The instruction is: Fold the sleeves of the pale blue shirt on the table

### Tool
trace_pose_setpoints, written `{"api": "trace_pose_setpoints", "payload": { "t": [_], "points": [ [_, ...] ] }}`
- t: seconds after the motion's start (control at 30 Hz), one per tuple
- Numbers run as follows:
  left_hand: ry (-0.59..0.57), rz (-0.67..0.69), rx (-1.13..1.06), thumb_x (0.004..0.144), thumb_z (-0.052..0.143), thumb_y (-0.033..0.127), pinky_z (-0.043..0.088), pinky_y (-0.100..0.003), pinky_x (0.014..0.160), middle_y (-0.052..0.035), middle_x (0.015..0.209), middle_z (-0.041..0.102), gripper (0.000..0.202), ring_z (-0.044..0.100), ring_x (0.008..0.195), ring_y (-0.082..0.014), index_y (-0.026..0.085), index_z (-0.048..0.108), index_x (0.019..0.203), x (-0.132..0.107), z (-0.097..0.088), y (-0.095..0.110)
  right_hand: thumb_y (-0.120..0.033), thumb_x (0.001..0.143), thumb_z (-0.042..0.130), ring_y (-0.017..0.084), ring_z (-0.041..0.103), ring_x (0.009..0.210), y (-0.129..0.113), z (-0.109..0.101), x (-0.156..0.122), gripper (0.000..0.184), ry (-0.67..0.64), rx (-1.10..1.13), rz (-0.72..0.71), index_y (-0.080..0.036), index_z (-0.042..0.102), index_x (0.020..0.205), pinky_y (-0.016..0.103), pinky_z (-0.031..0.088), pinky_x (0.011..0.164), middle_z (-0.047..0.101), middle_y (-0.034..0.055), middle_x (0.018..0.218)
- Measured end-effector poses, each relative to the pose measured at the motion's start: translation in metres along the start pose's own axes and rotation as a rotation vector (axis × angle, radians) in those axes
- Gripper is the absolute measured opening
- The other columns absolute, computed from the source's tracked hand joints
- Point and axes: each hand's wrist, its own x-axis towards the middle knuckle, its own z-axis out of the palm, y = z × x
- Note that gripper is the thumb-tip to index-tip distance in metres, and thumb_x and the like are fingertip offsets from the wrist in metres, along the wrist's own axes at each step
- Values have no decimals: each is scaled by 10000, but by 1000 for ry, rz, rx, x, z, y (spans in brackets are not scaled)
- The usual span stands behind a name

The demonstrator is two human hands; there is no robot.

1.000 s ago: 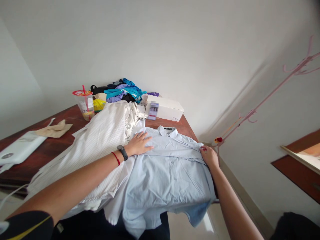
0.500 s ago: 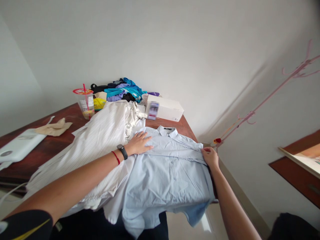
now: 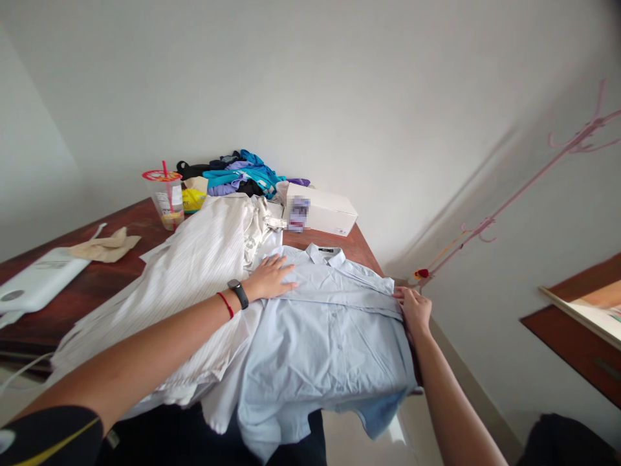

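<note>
A light blue button-up shirt [image 3: 325, 349] lies spread on the table with its collar toward the back and its lower hem hanging over the front edge. My left hand [image 3: 274, 277] rests flat on the shirt's left shoulder area, fingers spread. At the shirt's right edge, my right hand [image 3: 413, 305] pinches the fabric where a sleeve lies folded across the chest. White striped clothing [image 3: 194, 278] is piled directly left of the shirt, partly under my left forearm.
On the wooden table [image 3: 130, 217] are a plastic cup with a straw [image 3: 167, 200], a white power bank [image 3: 43, 278], a brown paper piece [image 3: 109, 247], a white box [image 3: 325, 210] and a heap of colourful clothes [image 3: 242, 173]. A pink coat stand [image 3: 514, 191] leans at right.
My right hand has shifted slightly to the right at the shirt's edge. My left hand stays in place on the shirt.
</note>
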Motion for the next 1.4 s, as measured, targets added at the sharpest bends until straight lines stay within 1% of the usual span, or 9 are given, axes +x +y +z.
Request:
{"api": "trace_pose_setpoints", "payload": {
  "t": [0.1, 0.27, 0.37, 0.53, 0.63, 0.8, 0.97, 1.13, 1.4],
  "points": [
    [8, 1, -6, 979, 487, 691, 232, -570, 1250, -134, 1659, 390, 723, 278, 1554, -395, 249, 510, 1550, 0, 1, -1, -355, 756, 573, 266, 740, 699, 0, 2, -2, 396, -9, 120, 108, -111, 824, 942, 297, 565, 625, 773, 82, 675],
    [25, 7, -35, 969, 516, 679, 233, -586, 1246, -111, 1654, 404, 701, 282, 1547, -405, 275, 519, 1541, 0, 3, -2, -302, 697, 560, 253, 744, 704, 4, 5, -1, 321, 53, 207, 131, -125, 804, 809, 281, 560, 611, 789, 89, 745],
    [16, 3, -19, 975, 486, 694, 232, -575, 1246, -116, 1657, 398, 713, 278, 1548, -398, 270, 511, 1547, 0, 3, -2, -299, 694, 576, 244, 723, 675, 4, 5, 0, 279, 41, 183, 120, -132, 790, 757, 280, 548, 590, 775, 87, 708],
    [2, -5, -2, 977, 460, 712, 222, -562, 1251, -113, 1660, 390, 728, 270, 1553, -390, 273, 498, 1557, 0, 2, -1, -347, 739, 620, 210, 659, 620, -1, 3, 0, 255, 13, 124, 94, -146, 756, 656, 274, 513, 563, 749, 81, 664],
    [-12, -11, 5, 982, 459, 706, 221, -570, 1252, -125, 1667, 377, 731, 269, 1555, -391, 263, 492, 1563, 0, 0, 0, -429, 790, 624, 193, 636, 584, -2, 3, 0, 352, 10, 90, 76, -164, 697, 571, 272, 504, 568, 714, 64, 617],
    [-3, -7, -6, 976, 472, 705, 225, -581, 1250, -123, 1664, 385, 725, 275, 1553, -396, 267, 504, 1553, 0, -1, 1, -533, 821, 640, 185, 599, 528, -2, 2, 1, 446, 21, 21, 46, -174, 665, 558, 270, 468, 545, 635, 32, 515],
    [3, -4, -16, 974, 495, 689, 226, -582, 1252, -122, 1665, 384, 718, 277, 1554, -396, 262, 508, 1552, 0, 0, 0, -538, 832, 647, 176, 577, 526, -2, 2, 0, 447, 7, 32, 60, -176, 668, 569, 264, 456, 540, 616, 20, 502],
    [18, 1, -39, 967, 527, 674, 232, -589, 1249, -100, 1661, 397, 693, 289, 1548, -402, 291, 515, 1545, 0, 1, -1, -549, 823, 655, 181, 568, 514, -1, 3, 1, 448, -12, 26, 67, -163, 693, 599, 266, 434, 503, 609, 24, 498],
    [3, -11, -16, 971, 501, 694, 229, -576, 1250, -125, 1666, 381, 719, 285, 1552, -396, 262, 512, 1546, -1, -1, 1, -539, 830, 648, 168, 548, 514, -2, 3, 0, 434, -39, 4, 74, -163, 696, 619, 260, 423, 509, 593, 9, 500]
  ]
}}
